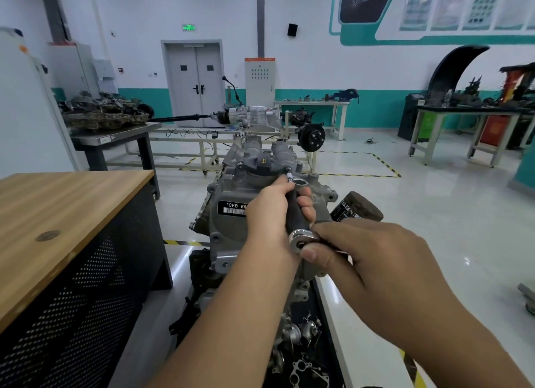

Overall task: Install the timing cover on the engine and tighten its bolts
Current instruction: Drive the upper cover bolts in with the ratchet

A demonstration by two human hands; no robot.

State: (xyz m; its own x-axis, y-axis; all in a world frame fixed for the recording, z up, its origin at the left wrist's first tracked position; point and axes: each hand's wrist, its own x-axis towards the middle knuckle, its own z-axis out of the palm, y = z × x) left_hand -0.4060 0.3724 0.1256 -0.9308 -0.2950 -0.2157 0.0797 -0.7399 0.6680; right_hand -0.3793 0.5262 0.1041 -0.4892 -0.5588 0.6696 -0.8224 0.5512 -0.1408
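Item: timing cover [231, 191], seated on the engine [220, 274] before us; our left hand [269, 214] gripped the ratchet [298, 214] handle, steadying its socket on a top bolt [288, 172], while our right hand [367, 260] pinched the ratchet head, presumably to spin it.

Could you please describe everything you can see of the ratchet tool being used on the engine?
The ratchet tool has a black grip, a shiny metal ratchet head nearest the camera and a thin metal extension whose socket tip sits on a bolt at the timing cover's top edge. It slants away and upward. The left hand grips the black part; the right hand pinches the head.
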